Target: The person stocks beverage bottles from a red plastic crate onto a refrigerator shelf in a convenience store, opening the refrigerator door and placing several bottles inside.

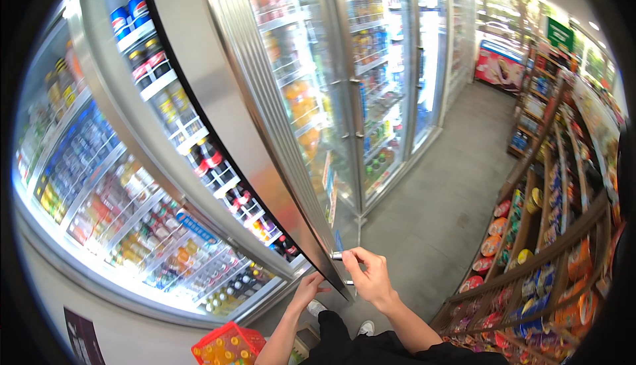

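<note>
A tall steel-framed cooler door (233, 96) is swung out from a drinks refrigerator. My right hand (367, 274) has its fingers curled round the metal handle (338, 255) on the door's outer side. On the inner side, my left hand (307, 291) is by the lower part of the door, fingers apart, nothing seen in it; whether it touches the door is unclear. Through the gap beside the door show cola bottles (204, 157) and blue Pepsi cans (130, 16) on white wire racks. Left of them, a glass front (129, 201) covers rows of bottled drinks.
Below my left forearm stands a red crate (228, 343) with yellow-capped orange bottles. More glass-door coolers (377, 67) line the aisle. Sloping wooden shelves (526, 246) with packaged food and instant noodle cups border the grey floor (442, 186) at right. A chest freezer (499, 67) stands at the far end.
</note>
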The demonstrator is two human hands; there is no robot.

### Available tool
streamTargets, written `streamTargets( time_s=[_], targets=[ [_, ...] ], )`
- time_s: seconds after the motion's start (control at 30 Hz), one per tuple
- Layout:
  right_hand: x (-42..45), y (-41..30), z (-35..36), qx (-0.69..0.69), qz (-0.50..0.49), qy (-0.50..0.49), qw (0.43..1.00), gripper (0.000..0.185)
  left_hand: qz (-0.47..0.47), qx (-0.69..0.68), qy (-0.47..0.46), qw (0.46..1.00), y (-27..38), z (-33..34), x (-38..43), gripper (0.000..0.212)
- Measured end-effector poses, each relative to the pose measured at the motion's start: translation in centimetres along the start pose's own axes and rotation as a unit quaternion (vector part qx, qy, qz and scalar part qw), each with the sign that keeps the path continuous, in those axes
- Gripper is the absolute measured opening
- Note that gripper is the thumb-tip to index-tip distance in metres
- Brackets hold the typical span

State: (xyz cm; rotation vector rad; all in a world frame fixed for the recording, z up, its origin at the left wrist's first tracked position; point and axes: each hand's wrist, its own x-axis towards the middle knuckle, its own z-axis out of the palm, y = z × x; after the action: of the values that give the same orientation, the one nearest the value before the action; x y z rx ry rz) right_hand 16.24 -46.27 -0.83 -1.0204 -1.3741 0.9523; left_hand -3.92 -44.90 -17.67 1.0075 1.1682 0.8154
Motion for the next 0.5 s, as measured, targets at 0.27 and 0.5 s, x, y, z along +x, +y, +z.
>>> streamTargets(
  time_s=[0.27,0.5],
  targets=[
    [1.9,0.7,5.1,0.04,0.008,-0.118,0.992,0.025,0.071,-0.067,0.101,0.99,-0.9,-1.9,-2.5,0.048],
    [3.5,2.8,10.0,0.061,-0.036,-0.177,0.982,0.024,0.099,-0.125,0.149,0.976,-2.2,-5.3,-1.8,0.053]
  ],
)
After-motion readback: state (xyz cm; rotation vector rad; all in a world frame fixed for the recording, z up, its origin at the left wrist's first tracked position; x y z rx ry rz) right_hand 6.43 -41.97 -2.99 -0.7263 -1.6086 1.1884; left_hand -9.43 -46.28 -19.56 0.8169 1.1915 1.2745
